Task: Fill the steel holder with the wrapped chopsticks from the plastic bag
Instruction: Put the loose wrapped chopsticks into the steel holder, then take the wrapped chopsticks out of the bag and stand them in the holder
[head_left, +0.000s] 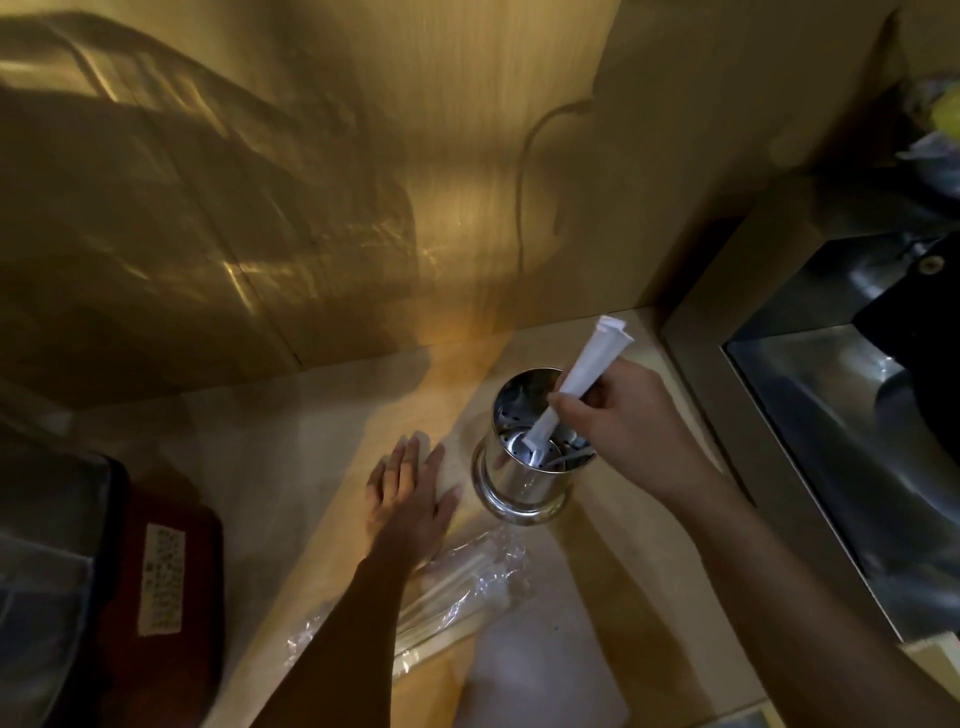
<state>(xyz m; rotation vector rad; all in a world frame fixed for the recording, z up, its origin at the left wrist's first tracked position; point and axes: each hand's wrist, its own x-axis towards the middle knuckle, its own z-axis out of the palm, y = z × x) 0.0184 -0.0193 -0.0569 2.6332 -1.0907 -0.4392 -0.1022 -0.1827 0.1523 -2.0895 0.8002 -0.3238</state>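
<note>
The pale wooden surface (322, 415) runs into a corner of wood-panelled wall (311, 182). On it lies the clear plastic bag (467, 577), more chopsticks inside, partly under the left forearm. Just beyond the bag stands the steel holder (524, 483), upright. The left hand (410, 493) lies flat and open beside it, grip empty. The right hand (623, 415) has its grip closed on a bundle of wrapped chopsticks (587, 364), tilted, lower ends inside the holder.

L hand (410, 499): bare, no glove/ring/watch noted | R hand (631, 415): bare, same | forearms: uncovered up to frame edge, no sleeves seen | nails: short, unpainted as far as lighting allows | markings: none observed
</note>
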